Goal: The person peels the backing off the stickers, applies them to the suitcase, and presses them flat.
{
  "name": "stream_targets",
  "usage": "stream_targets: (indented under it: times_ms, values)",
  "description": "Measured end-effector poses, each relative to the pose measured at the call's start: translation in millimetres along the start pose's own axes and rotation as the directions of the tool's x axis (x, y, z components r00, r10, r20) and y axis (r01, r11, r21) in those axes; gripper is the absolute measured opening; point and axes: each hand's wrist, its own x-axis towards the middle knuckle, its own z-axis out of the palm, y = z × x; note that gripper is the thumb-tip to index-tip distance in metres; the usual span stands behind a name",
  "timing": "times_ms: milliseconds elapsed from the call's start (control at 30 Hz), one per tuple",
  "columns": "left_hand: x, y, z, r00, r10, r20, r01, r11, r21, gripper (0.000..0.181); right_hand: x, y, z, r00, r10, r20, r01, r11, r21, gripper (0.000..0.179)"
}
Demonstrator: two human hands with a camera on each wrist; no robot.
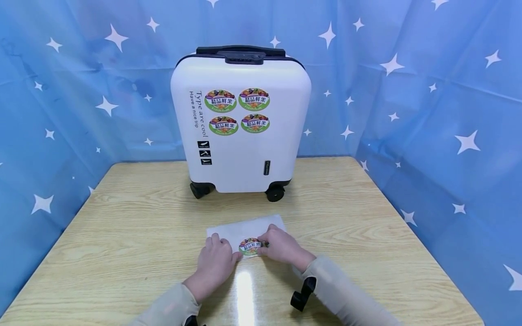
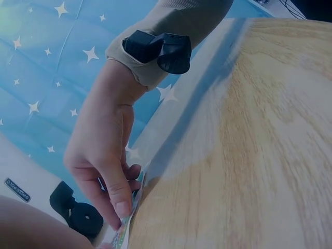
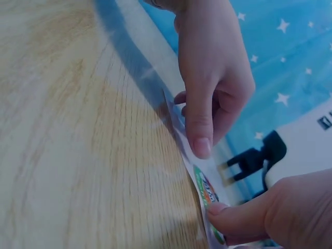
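A white sticker sheet lies on the table, with one oval fruit sticker near its front edge. My left hand rests on the sheet's left part; its thumb touches the sheet beside the sticker, fingers farther back. At the sticker's right end, my right hand pinches its edge between thumb and fingers. The right wrist view shows my left thumb down on the sheet. In the left wrist view, my right hand bends over the sticker's end. The sticker's pinched edge is partly hidden by the fingers.
Behind the sheet stands a white suitcase with black wheels, a top handle and several matching oval stickers on its front. The wooden table is bordered at the back and sides by a blue star-patterned curtain.
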Motion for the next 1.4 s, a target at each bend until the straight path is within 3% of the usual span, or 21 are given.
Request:
stream_targets:
  times_ms: [300,533,733,867,1133,1267,1400]
  values:
    - [3.8,1.1,2.2,1.0,-0.021,-0.014,0.02,0.998,-0.066,0.043,0.9,-2,0,0.999,-0.033,-0.036,0.033,0.999,0.004,0.025]
    - [5.9,-0.3,3.9,1.0,-0.019,-0.023,0.015,0.989,-0.144,0.03,1.0,1,2,0.999,-0.045,-0.024,0.046,0.999,0.003,0.028]
    - [14.0,-5.2,1.8,1.0,-0.013,-0.025,0.005,0.955,-0.296,0.023,4.6,1,0,1.0,-0.01,-0.016,0.011,0.999,0.044,0.04]
    - [15.3,-9.3,-0.2,1.0,-0.008,-0.003,0.006,0.9,-0.437,0.018,4.8,0,1,1.0,0.014,0.001,-0.014,0.997,0.07,0.042]
    - [19.4,-10.4,-8.9,0.991,-0.043,0.127,0.12,0.709,-0.695,0.013,4.8,-2,2,0.999,0.036,-0.023,-0.033,0.992,0.118,0.04]
    - [21.9,-8.6,-13.8,0.986,-0.071,0.154,0.162,0.651,-0.741,0.015,4.8,-4,2,0.997,0.037,-0.067,-0.028,0.992,0.124,0.039]
    - [24.3,-5.4,-18.3,0.983,-0.094,0.159,0.182,0.625,-0.759,0.017,4.5,-7,0,0.991,0.027,-0.131,-0.007,0.988,0.152,0.034]
